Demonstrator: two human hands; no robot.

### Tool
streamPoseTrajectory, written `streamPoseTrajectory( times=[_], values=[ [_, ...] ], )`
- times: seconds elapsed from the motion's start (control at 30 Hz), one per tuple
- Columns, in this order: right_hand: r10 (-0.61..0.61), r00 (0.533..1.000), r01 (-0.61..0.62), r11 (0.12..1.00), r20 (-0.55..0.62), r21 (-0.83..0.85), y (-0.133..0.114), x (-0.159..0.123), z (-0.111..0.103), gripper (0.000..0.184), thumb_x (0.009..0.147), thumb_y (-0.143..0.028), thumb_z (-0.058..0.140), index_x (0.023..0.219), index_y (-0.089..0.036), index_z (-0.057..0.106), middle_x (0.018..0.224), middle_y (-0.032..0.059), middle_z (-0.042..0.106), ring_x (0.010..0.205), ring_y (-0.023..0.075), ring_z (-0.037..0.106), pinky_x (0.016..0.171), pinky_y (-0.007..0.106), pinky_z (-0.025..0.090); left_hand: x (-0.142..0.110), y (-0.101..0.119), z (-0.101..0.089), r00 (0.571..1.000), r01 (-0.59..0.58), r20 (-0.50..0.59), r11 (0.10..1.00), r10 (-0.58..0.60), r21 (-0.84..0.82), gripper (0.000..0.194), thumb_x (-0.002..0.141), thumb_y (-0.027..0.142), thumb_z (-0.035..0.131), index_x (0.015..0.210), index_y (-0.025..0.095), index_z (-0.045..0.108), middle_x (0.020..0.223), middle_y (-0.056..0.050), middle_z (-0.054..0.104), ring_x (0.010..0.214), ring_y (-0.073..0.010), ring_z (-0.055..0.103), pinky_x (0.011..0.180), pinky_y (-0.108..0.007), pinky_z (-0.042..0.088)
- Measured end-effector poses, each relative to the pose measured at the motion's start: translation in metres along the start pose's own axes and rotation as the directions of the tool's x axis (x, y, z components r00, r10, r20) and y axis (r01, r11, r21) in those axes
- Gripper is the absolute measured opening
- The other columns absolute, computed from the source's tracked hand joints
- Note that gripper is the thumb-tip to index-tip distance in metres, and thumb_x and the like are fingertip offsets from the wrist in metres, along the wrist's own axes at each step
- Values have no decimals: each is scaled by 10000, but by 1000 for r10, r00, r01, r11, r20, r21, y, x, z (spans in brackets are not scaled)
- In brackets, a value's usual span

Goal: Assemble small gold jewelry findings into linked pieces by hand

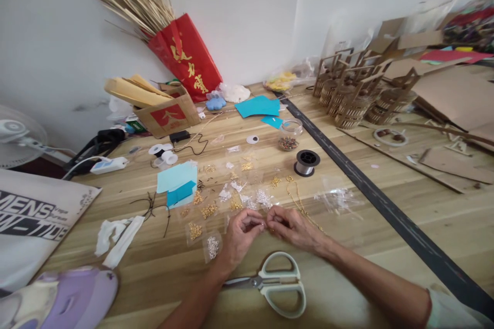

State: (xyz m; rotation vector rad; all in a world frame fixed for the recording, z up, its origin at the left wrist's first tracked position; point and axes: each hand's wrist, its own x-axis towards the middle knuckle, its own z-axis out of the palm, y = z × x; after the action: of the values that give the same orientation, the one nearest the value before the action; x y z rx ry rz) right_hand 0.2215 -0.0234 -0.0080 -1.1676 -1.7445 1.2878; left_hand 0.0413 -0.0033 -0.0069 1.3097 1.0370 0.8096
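From where I stand, the wood-grained worktop [332, 288] is found well stocked, a dark strip [349, 165] crossing it on the right. Scissors [270, 281] lie nearest the worker, blades pointing left, unheld. Above them, at the near edge of the supplies, the left hand [242, 234] and right hand [290, 224] meet fingertip to fingertip. The grip of each is a close pinch, thumb drawn to forefinger with next to no gap. A gold-coloured chain [296, 202] lies just beyond the right hand, its near end running down beside the wrist. Beyond that stand a spool [307, 163] of pale thread or wire and a clear jar [288, 143] of mixed beads. Clear packets of fittings are spread ahead and to the left, among them gold-coloured pieces [195, 231] and silvery-white pieces [212, 248]. The smallest item is a tiny component [264, 224] between the two sets of fingertips, apparently held by both; its kind cannot be determined. In my judgement the step in hand is fine joining or threading of a small part, not yet finished. The next move calls for one pinch to hold steady while the other makes a slight, exact adjustment; a slip could drop the part among the loose fittings.
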Motion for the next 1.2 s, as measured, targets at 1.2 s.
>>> streamPoseTrajectory(
  times=[1.2],
  values=[
    [-3, 1000, 4, 1000, 16, -14, 4, -2, 1, 132, 886, -274, 491, 811, -173, 532, 575, -48, 479, 500, 90, 409, 475, 196, 291, -2, 0, 0, 997, -52, 66, 995, 46, 86, 81, 749, 169, 628, 820, 162, 590, 731, -15, 654, 704, -145, 621, 664, -236, 482]
  ],
)
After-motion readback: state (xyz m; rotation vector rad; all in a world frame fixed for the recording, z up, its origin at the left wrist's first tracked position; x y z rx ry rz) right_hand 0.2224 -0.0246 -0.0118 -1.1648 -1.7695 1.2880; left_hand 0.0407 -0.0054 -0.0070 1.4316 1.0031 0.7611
